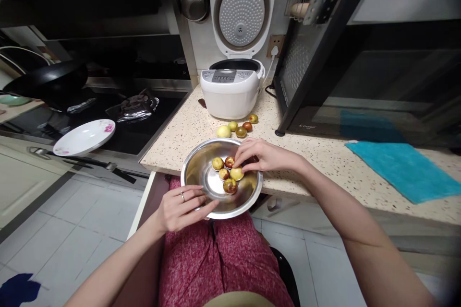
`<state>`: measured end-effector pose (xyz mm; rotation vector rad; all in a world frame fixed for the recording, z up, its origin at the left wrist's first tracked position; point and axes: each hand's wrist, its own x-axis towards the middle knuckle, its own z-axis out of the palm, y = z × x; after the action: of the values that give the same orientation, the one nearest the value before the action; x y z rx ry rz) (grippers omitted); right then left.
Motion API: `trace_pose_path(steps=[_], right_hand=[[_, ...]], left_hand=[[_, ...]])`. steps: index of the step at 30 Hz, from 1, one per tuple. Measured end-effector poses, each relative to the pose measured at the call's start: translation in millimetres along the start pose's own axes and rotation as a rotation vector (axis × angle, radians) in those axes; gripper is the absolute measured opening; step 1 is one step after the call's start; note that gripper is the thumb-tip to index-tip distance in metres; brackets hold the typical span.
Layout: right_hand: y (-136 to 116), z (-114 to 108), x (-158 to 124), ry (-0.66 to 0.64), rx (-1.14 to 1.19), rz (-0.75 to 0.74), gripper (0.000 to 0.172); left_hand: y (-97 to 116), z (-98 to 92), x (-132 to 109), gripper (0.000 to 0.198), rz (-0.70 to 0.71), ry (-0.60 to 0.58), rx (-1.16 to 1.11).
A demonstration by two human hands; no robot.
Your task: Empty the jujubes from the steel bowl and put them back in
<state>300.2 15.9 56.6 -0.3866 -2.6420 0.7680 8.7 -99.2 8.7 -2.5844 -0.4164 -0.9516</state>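
Observation:
A stainless steel bowl (196, 157) sits at the counter's front edge, over my lap, with several jujubes in it, some yellow-green and some mottled red-brown. My left hand (185, 206) grips its near left rim, the thumb and fingers reaching over the edge. From the right, my right hand (254, 154) reaches into the bowl, its fingertips closed around a yellow-green jujube (236, 174). Beside it lies a brown-patched jujube (230, 186). Beyond the far rim more jujubes rest on the counter, among them a pale green one (224, 131) and a red one (247, 126).
A white rice cooker (230, 93) stands behind the loose jujubes, lid raised. At right are a black oven (378, 81) and a blue cloth (406, 168). On the left, a white plate (84, 136) overhangs the stove's front edge, near a black wok (50, 81). An open drawer (149, 204) is below.

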Motion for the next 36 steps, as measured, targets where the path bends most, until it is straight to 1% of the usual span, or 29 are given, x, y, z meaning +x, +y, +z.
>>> trace_pose_path(steps=[2, 5, 7, 8, 10, 12, 14, 16, 18, 21, 29, 32, 36], right_hand=[[2, -2, 0, 0.083, 0.029, 0.003, 0.016], [11, -6, -2, 0.294, 0.008, 0.057, 0.015], [21, -10, -4, 0.441, -0.06, 0.116, 0.014], [26, -11, -5, 0.494, -0.109, 0.149, 0.015], [38, -10, -6, 0.55, -0.225, 0.214, 0.017], [47, -7, -7, 0.539, -0.34, 0.26, 0.022], [55, -2, -6, 0.48, -0.423, 0.269, 0.029], [60, 3, -5, 0.4, -0.466, 0.241, 0.037], [63, 6, -3, 0.339, -0.484, 0.209, 0.041], [64, 6, -3, 0.313, -0.499, 0.204, 0.037], [69, 0, -7, 0.355, -0.462, 0.303, 0.019], [68, 0, -8, 0.324, -0.465, 0.31, 0.016], [65, 3, -9, 0.259, -0.49, 0.319, 0.018]], left_hand=[[0, -0.3, 0, 0.018, 0.002, 0.0, -0.006], [0, -0.4, 0, 0.019, 0.0, 0.0, -0.014], [0, -0.5, -1, 0.019, 0.005, -0.008, -0.022], [0, -0.6, -1, 0.019, 0.007, -0.013, -0.025], [0, -1.1, -1, 0.02, 0.01, -0.026, -0.026], [0, -1.7, -2, 0.021, 0.011, -0.037, -0.025], [0, -2.0, -3, 0.022, 0.006, -0.049, -0.027], [0, -1.8, -3, 0.023, -0.001, -0.058, -0.031], [1, -1.3, -4, 0.024, -0.008, -0.053, -0.031], [1, -0.6, -5, 0.025, -0.009, -0.044, -0.021], [0, -1.2, -4, 0.022, 0.009, -0.034, -0.015], [0, -1.2, -2, 0.021, 0.012, -0.041, -0.016], [0, -1.3, -2, 0.021, 0.013, -0.039, -0.012]])
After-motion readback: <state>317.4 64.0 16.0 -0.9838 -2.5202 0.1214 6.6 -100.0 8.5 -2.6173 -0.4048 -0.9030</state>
